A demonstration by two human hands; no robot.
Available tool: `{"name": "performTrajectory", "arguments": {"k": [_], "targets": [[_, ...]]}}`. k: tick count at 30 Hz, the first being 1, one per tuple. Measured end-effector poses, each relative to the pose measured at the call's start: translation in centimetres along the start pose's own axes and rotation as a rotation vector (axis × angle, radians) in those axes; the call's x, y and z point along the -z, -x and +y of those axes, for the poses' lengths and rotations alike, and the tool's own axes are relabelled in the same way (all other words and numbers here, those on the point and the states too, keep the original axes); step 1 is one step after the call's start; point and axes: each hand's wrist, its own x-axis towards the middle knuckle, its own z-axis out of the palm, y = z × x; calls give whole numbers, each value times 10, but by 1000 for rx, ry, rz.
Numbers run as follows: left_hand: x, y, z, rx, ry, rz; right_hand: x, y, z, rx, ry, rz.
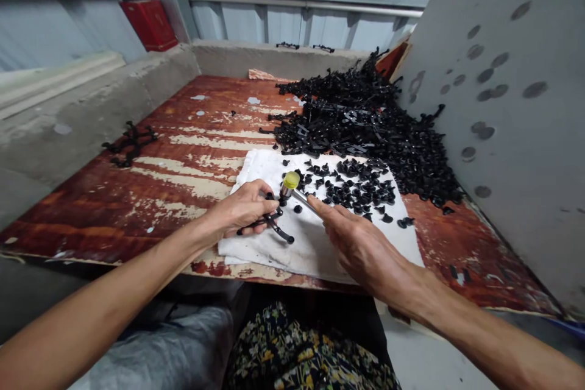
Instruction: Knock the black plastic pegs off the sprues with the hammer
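My left hand [247,208] is closed on a black bracket with several arms [280,231], held over a folded white cloth [320,256]. In my right hand [354,233] is the metal handle of a small mallet [291,181] with a yellow-green face. The mallet's head is at the bracket's upper end, beside my left fingertips; whether it touches cannot be made out. Small black cup-shaped pieces [359,186] lie scattered over the cloth, just beyond my right hand. One of them [298,209] sits apart, close to the bracket.
A large heap of black brackets [347,119] covers the back right of the worn red-brown board [192,164]. More brackets [130,145] lie at the left edge. A grey spotted panel [512,134] stands on the right. A red box [150,24] is at the back left.
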Motion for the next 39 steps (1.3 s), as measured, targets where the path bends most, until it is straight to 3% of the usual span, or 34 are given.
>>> {"name": "performTrajectory", "arguments": {"k": [5,7,12,20,39], "targets": [[5,3,-3,1,182,16,4,7,1,-163,-264,261],[5,2,-5,-34,280,8,2,16,3,-258,-355,298],[1,-2,-7,-79,365,67,-6,33,8,-373,-478,339],[-4,-2,-6,-88,341,153,-4,34,8,-373,-521,350],[-6,-3,-5,-55,343,152,-4,35,10,-383,-497,332]]}}
